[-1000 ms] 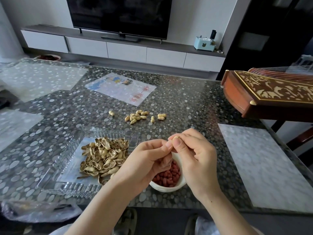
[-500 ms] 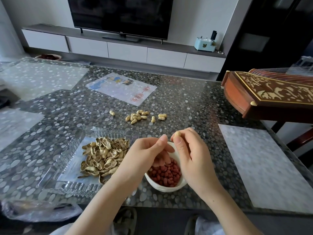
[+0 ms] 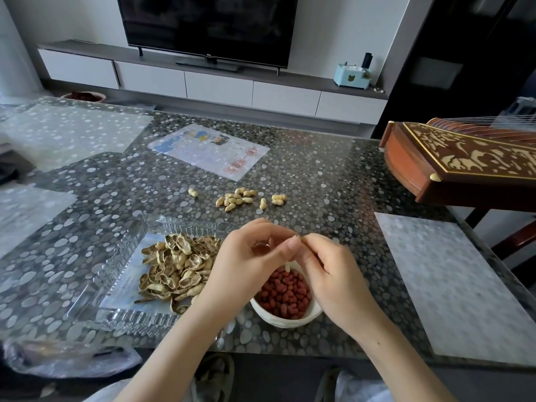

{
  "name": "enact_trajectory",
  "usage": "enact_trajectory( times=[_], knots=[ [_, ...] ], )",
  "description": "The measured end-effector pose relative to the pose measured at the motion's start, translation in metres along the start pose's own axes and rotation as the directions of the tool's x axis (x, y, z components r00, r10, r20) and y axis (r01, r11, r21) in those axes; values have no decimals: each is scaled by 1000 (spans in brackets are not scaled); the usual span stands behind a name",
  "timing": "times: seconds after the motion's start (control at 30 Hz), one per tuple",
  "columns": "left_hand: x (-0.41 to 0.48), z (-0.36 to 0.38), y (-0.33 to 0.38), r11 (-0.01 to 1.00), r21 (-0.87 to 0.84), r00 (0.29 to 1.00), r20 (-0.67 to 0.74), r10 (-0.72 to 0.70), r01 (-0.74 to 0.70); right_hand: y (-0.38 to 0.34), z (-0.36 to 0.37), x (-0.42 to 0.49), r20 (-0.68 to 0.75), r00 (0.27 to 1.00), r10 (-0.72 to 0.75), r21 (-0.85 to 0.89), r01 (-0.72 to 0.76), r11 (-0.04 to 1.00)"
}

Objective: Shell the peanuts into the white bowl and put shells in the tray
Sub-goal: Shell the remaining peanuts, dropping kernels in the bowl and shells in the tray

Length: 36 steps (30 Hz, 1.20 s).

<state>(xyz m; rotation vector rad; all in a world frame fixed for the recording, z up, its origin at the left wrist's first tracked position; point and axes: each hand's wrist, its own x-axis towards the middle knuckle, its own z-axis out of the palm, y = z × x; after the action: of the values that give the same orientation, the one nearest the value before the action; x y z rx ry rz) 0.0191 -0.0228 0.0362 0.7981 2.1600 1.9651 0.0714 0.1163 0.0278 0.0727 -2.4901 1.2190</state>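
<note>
Lying left of the grip, the tray [image 3: 95, 285] holds a heap of shells [image 3: 177, 271]. The left hand [image 3: 246, 262] and right hand [image 3: 327, 271] both pinch 1 mostly hidden peanut [image 3: 298, 237] just above the bowl [image 3: 284, 322] of red kernels [image 3: 285, 294]; loose peanuts [image 3: 236, 197] lie beyond.

Head cam, fwd+down, close over table [image 3: 333, 181] edge

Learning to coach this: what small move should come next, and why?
Probably pry the peanut open: the left hand and right hand pinch it together right above the bowl, where shelled kernels lie.
</note>
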Motion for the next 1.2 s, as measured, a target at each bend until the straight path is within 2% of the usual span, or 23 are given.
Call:
enact_trajectory(
  times=[0.17, 0.3, 0.37, 0.43, 0.53, 0.67, 0.73, 0.8, 0.87, 0.9, 1.03, 1.2],
  knots=[
    [0, 0, 0, 969, -203, 990, 23, -139, 141, -8, -5, -5, 215, 968, 128, 116, -155, 981],
    [3, 2, -1, 868, -401, 955, 92, -281, 294, -17, -2, -8, 175, 977, 121, 146, -148, 978],
    [5, 3, -2, 819, -451, 934, 139, -329, 356, -15, -3, -8, 143, 985, 101, 106, -117, 987],
    [6, 3, -3, 832, -393, 919, 198, -340, 392, -11, -7, -8, 152, 985, 82, 46, -90, 995],
    [6, 3, -5, 895, -233, 907, 279, -314, 381, -4, -15, -8, 239, 968, 81, 22, -89, 996],
    [5, 2, -4, 879, -269, 891, 350, -291, 393, -6, -23, -8, 315, 946, 74, 101, -111, 989],
    [4, 5, -2, 902, -249, 911, 312, -269, 352, -8, -22, -8, 273, 958, 83, 118, -120, 986],
    [1, 13, -2, 978, -30, 966, 169, -196, 204, -6, -16, -9, 197, 975, 99, 93, -119, 989],
    [-2, 25, -4, 977, 203, 998, 9, -63, 60, -3, -7, -10, 99, 987, 124, 84, -132, 988],
    [-3, 29, -4, 970, 241, 999, -49, -12, 24, -2, -3, -11, 51, 988, 148, 105, -152, 983],
    [-6, 44, -10, 963, 270, 986, -156, 63, -19, -7, 8, -13, -50, 969, 241, 181, -229, 956],
    [-6, 44, -11, 963, 269, 980, -191, 54, -1, -12, 11, -11, -55, 941, 333, 243, -310, 919]
  ],
)
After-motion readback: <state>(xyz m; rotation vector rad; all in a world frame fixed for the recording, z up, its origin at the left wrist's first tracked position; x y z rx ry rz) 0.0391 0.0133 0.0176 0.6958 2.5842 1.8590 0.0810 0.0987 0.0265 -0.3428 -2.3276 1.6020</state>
